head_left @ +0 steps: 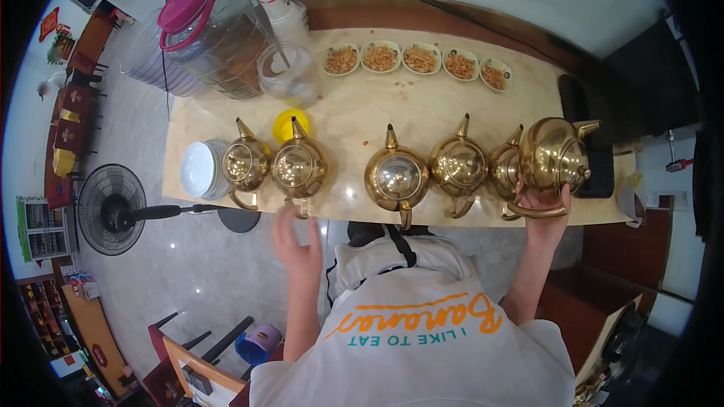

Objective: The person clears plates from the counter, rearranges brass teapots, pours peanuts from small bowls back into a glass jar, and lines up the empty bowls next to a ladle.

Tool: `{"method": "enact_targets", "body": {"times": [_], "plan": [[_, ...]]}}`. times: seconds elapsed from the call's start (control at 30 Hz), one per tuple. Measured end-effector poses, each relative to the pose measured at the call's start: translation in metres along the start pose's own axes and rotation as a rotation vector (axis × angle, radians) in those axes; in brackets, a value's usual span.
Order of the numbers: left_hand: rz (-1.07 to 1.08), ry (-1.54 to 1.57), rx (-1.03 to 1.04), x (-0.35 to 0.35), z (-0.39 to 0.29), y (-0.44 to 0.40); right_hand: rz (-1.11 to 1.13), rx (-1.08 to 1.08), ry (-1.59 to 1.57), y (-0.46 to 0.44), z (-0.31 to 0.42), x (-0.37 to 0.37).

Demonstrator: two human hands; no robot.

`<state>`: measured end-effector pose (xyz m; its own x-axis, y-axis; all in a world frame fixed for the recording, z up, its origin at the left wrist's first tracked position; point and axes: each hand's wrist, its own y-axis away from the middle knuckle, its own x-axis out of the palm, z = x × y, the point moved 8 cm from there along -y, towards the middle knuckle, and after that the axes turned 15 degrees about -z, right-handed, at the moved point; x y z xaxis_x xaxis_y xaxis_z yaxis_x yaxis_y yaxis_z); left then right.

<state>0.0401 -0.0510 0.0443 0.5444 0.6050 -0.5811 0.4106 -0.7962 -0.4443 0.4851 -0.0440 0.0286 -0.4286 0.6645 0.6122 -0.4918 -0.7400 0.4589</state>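
Note:
My right hand [544, 202] grips a brass teapot [554, 154] by its handle, at the right end of the table. This pot is tilted, its spout pointing right. It partly hides another brass teapot [505, 169] just left of it. Two more brass teapots [397, 175] [458, 166] stand upright mid-table, handles toward me. At the left stand a brass teapot [299, 164] and a smaller-looking teapot [245, 163]. My left hand [296, 245], slightly blurred, is open just below the handle of the former, fingers apart; I cannot tell whether it touches.
Several small dishes of peanut-like snacks [420, 59] line the table's back. A large jar with a pink lid [192, 30], a clear pitcher [290, 79], a yellow dish [291, 126] and stacked white plates [200, 169] occupy the left side. A floor fan [113, 211] stands left of the table.

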Motion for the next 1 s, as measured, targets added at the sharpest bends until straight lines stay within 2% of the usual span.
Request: {"method": "enact_targets", "body": {"times": [0.03,0.1,0.17,0.27,0.37,0.4,0.5,0.63,0.8,1.0], "plan": [[0.13,0.022,0.041,0.013,-0.013,0.008,-0.041,0.006,-0.018,-0.002,0.002,-0.005],[0.465,0.176,-0.06,0.059,-0.035,0.034,-0.119,0.021,-0.057,-0.006,0.005,-0.015],[0.738,0.292,-0.29,0.103,-0.03,0.076,-0.09,0.011,-0.055,-0.004,0.01,-0.015],[0.801,0.474,-0.448,0.135,-0.036,0.1,-0.083,-0.024,-0.039,0.0,0.021,-0.024],[0.674,0.528,-0.391,0.144,-0.02,0.109,-0.096,-0.058,-0.031,-0.001,0.033,-0.038],[0.669,0.426,-0.278,0.137,-0.026,0.1,-0.102,-0.064,-0.033,-0.001,0.036,-0.041],[0.539,0.482,-0.374,0.126,-0.006,0.092,-0.146,-0.085,-0.044,0.001,0.041,-0.047],[0.513,0.614,-0.572,0.117,0.01,0.081,-0.166,-0.092,-0.042,-0.004,0.044,-0.054],[0.468,0.623,-0.513,0.115,0.027,0.072,-0.12,-0.092,-0.039,-0.013,0.044,-0.051],[0.364,0.623,-0.551,0.102,0.045,0.069,-0.083,-0.073,-0.041,-0.016,0.046,-0.043]]}}
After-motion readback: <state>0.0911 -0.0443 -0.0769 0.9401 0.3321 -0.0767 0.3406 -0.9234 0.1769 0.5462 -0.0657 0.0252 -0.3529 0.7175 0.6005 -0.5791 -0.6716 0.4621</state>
